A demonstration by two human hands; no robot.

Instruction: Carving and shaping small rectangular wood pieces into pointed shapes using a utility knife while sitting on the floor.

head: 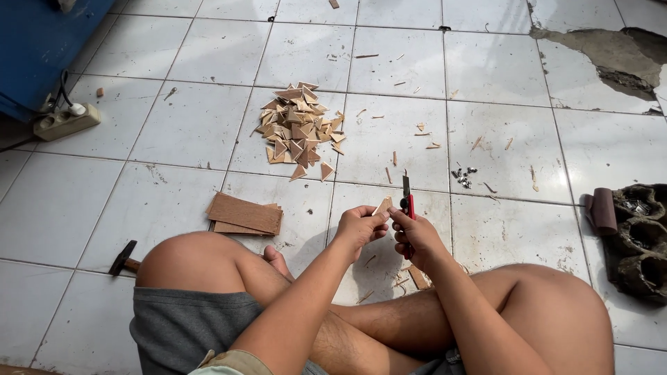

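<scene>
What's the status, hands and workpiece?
Left hand pinching small wood piece. Right hand gripping red cutter, blade up beside it. Nothing between them.

Two hands show: the left hand [359, 226] pinches one small wood piece [383, 205], and the right hand [415, 239] holds one red cutter [407, 202]. One pile [299, 128] of wooden triangles lies on the floor, too many to count. One stack of boards [244, 214], one hammer [124, 259], one power strip [67, 121] and one cluster of screws [463, 176] are there. One dark tray [643, 239] sits at right.
</scene>
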